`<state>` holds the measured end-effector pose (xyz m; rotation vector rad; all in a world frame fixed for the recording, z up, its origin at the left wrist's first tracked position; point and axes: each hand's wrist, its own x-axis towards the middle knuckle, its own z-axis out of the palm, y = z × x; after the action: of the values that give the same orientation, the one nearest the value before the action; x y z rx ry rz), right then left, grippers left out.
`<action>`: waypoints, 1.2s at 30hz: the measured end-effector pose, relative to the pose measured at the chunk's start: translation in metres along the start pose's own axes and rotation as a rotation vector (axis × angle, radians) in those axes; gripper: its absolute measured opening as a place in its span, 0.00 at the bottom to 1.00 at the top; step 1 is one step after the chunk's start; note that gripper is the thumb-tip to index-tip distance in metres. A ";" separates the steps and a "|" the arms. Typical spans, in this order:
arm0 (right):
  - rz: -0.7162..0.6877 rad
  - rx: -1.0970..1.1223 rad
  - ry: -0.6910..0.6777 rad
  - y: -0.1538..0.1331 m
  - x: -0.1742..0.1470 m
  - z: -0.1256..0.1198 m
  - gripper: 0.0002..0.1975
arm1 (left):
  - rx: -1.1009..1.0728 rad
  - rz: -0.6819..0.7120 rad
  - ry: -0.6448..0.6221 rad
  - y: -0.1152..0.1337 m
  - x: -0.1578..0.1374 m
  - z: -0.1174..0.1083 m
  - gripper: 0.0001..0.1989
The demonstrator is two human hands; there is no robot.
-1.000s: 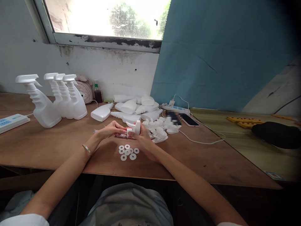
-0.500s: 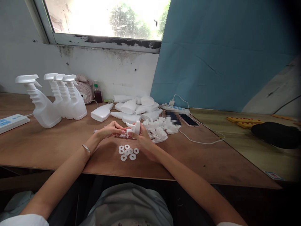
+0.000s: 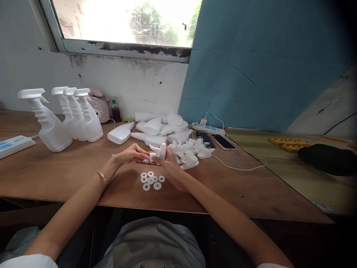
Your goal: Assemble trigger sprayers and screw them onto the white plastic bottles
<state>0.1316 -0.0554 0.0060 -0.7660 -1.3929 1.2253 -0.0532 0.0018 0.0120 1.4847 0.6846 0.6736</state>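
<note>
A white trigger spray head [image 3: 161, 150] is in my right hand [image 3: 170, 162], whose fingers and thumb are wrapped round it. Its collar end points left, towards my left hand [image 3: 135, 153]. The left thumb and fingertips are pinched together right at that collar; whatever small piece is between them is hidden. Thin pale tubes [image 3: 113, 156] show just behind the left wrist. Below both hands, several flat white ring washers [image 3: 150, 180] lie in a loose cluster on the brown tabletop [image 3: 111, 191].
More spray heads [image 3: 189, 152] are heaped right of my hands. White bottles [image 3: 152, 126] lie piled behind. Bottles with spray heads [image 3: 54, 128] stand at left, near a power strip [image 3: 16, 145]. A phone [image 3: 224, 142] and a white cable [image 3: 242, 169] are at right.
Hardly anything differs. Both hands stay in the same place, with the left fingertips still at the spray head's collar. The washers have not moved.
</note>
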 end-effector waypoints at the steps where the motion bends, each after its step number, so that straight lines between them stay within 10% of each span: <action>1: 0.001 -0.004 0.002 0.000 0.000 0.000 0.19 | -0.010 0.001 -0.003 0.000 0.000 0.000 0.10; 36: 0.031 0.043 -0.017 -0.001 -0.005 0.003 0.21 | -0.114 -0.015 -0.055 -0.005 -0.001 -0.009 0.12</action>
<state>0.1303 -0.0606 0.0056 -0.7510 -1.3689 1.2845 -0.0605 0.0065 0.0073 1.3871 0.6051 0.6470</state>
